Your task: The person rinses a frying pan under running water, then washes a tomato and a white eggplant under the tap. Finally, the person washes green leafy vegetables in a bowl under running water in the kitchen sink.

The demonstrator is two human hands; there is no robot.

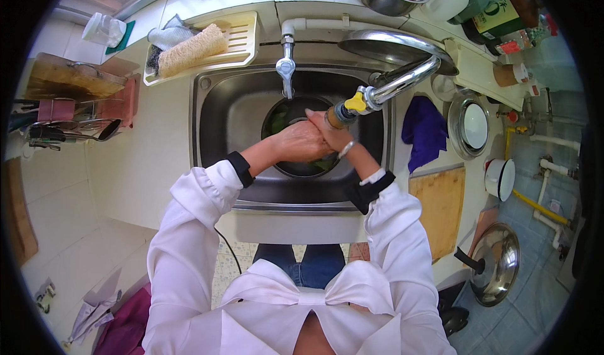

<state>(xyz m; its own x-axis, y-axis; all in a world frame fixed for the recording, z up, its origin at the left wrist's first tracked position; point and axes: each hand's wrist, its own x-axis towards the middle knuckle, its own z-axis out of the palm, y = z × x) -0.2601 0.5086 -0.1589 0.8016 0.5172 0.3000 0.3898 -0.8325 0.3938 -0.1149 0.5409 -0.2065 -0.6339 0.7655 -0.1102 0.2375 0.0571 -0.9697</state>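
Observation:
Over the stainless steel sink (231,105), my left hand (302,140) and my right hand (339,135) are pressed together, one against the other. Most of their fingers are hidden, so I cannot tell whether anything lies between them. Just above my right hand ends the nozzle of a chrome tap (408,79) with a yellow valve handle (355,102); nozzle and hand overlap in the view. A dark round basin (269,119) with green leaves (281,119) in it stands below my hands, partly covered by them. A silver bracelet (347,149) circles my right wrist.
A second, smaller tap (286,69) reaches over the sink's back edge. Behind left, a cream rack (243,31) holds a loofah (193,50). To the right are a purple cloth (426,128), a wooden board (436,208) and a metal pot lid (498,265). A utensil rack (71,119) stands left.

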